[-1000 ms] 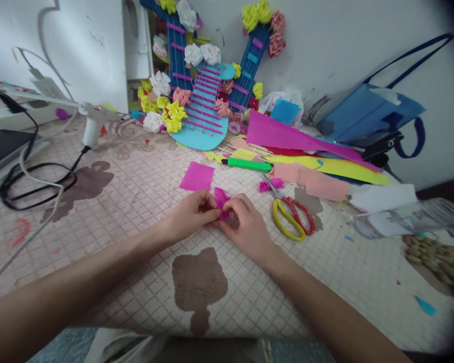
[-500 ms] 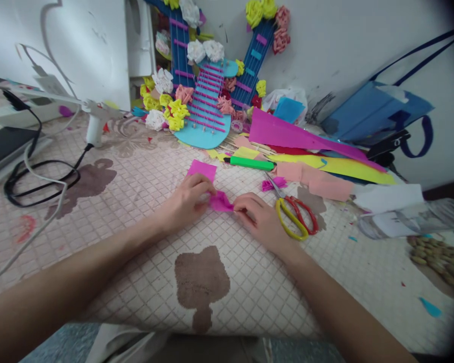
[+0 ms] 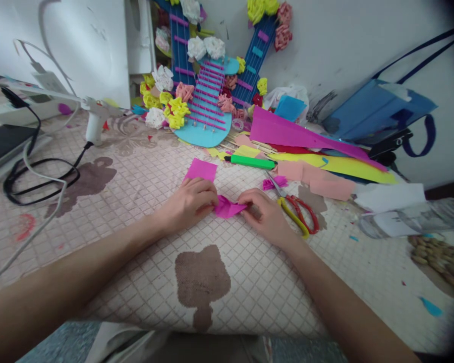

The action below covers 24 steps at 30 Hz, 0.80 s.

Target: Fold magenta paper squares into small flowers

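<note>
A creased piece of magenta paper (image 3: 229, 207) stretches between my two hands, just above the patterned tablecloth. My left hand (image 3: 191, 201) pinches its left end. At the right end, the fingertips of my right hand (image 3: 263, 214) close on a twisted, narrow tip. A flat magenta paper square (image 3: 202, 170) lies beyond my left hand, partly covered by it. Scissors (image 3: 295, 212) with one yellow and one red handle rest right of my right hand. Their blades touch a crumpled magenta paper flower (image 3: 275, 182).
Behind lie a green marker-like tool (image 3: 252, 162), a large magenta sheet (image 3: 287, 132) and peach paper strips (image 3: 314, 180). A blue model (image 3: 208, 101) with paper flowers stands at the back. A white glue gun (image 3: 94, 123) stands left with black cable; a clear bottle (image 3: 412, 219) lies right.
The paper between my hands has shifted slightly right and shows more of its length. My right hand has moved a little right; my left fingers have curled further over the paper.
</note>
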{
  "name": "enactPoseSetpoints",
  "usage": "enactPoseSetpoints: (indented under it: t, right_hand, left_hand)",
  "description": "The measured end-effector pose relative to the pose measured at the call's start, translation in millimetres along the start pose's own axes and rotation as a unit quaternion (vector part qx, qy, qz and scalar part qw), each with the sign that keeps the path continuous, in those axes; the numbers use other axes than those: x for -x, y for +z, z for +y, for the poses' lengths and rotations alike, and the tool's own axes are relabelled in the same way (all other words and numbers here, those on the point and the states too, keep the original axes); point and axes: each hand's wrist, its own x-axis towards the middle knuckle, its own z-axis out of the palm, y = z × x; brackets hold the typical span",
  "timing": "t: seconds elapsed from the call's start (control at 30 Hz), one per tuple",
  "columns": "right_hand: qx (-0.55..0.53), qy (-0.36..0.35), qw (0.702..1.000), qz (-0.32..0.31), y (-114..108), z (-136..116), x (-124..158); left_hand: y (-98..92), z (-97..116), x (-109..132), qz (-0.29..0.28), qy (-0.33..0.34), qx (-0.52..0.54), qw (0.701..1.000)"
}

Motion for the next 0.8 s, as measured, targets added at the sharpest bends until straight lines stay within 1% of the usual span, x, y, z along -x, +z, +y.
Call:
enactPoseSetpoints:
  t: [0.17, 0.27, 0.33, 0.5, 0.57, 0.67, 0.8]
  right_hand:
    - [0.096, -0.04, 0.995, 0.006, 2.0, -6.9, 0.2]
    - [0.138, -0.041, 0.99, -0.005, 1.9, -9.6, 0.8]
    - [0.128, -0.036, 0.991, -0.011, 1.8, -8.9, 1.4]
    - [0.027, -0.01, 1.0, 0.01, 2.2, -3.4, 2.0]
    - [0.005, -0.015, 1.0, 0.0, 2.5, -1.9, 1.2]
    - [0.024, -0.039, 0.999, -0.028, 2.5, -1.2, 0.2]
    - [0.09, -0.035, 0.995, -0.035, 1.1, -4.7, 1.2]
  left_hand:
    - [1.5, 1.8, -0.6, -0.001, -0.001, 0.011, 1.0]
    - [1.9, 2.2, -1.1, -0.004, -0.001, 0.021, 1.0]
    - [2.4, 2.0, -1.1, -0.004, 0.001, 0.024, 1.0]
    - [2.6, 2.6, -0.5, 0.001, 0.004, 0.021, 1.0]
    - [1.8, 3.1, -0.1, 0.007, 0.004, 0.011, 1.0]
    - [-0.2, 4.3, 0.9, 0.013, 0.011, -0.016, 1.0]
    - [-3.0, 9.3, 2.5, -0.028, 0.026, -0.064, 0.997]
